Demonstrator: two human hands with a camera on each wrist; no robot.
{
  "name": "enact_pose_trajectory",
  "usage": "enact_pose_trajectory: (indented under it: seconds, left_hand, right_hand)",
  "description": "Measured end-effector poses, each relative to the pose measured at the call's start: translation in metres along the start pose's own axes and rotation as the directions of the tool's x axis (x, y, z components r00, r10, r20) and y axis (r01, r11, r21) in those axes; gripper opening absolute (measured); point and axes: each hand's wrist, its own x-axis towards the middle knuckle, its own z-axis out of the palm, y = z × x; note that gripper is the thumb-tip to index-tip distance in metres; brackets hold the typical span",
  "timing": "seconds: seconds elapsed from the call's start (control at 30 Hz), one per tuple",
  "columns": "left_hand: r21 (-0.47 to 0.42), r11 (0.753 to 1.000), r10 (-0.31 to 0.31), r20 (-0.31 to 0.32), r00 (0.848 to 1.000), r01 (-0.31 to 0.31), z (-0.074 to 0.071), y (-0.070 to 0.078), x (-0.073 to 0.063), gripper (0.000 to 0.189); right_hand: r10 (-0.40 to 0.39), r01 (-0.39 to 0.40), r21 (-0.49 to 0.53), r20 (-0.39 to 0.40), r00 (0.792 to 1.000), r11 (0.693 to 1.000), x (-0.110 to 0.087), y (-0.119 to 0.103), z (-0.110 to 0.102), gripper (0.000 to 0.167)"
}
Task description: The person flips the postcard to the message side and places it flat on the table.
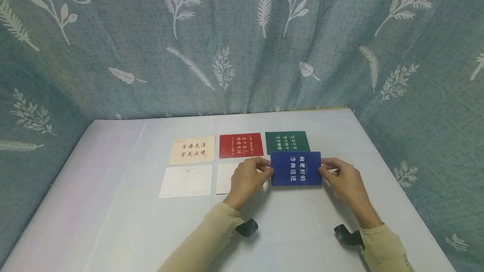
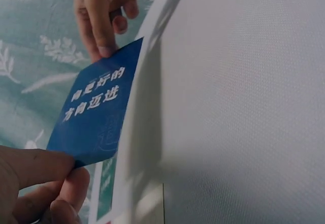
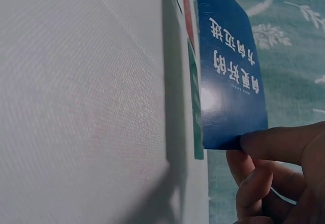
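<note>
Both hands hold a blue postcard with white Chinese lettering, raised over the table. My left hand pinches its left edge between thumb and fingers, and my right hand pinches the right edge. In the left wrist view the blue card tilts above the tabletop, its shadow beside it. The right wrist view shows the right thumb on a corner of the card. Just behind it lies a green card, its lower edge overlapped. Under the left hand, a white card is partly hidden.
A red card and a cream card lie in the back row, left of the green one. A white postcard back sits in front of the cream card. A patterned green curtain hangs behind the white table.
</note>
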Motion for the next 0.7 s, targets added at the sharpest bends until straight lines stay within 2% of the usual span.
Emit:
enact_pose_trajectory:
  seconds: [0.27,0.57,0.7]
  left_hand:
    - [0.009,1.0,0.003,0.0,1.0,-0.003,-0.0019,0.0004,-0.0014,0.014]
    - [0.017,1.0,0.003,0.018,1.0,-0.003,-0.0054,-0.0009,-0.0023,0.016]
    - [-0.01,1.0,0.007,0.038,0.999,-0.006,-0.0072,-0.0003,-0.0029,0.017]
  right_hand:
    - [-0.022,0.022,0.026,-0.004,1.0,0.999,-0.0001,0.0015,-0.0009,0.033]
    - [-0.003,0.003,0.024,-0.005,1.0,1.0,-0.0038,-0.0011,-0.0019,0.028]
    - [-0.006,0.006,0.031,-0.003,1.0,0.999,-0.0048,-0.0023,-0.0019,0.027]
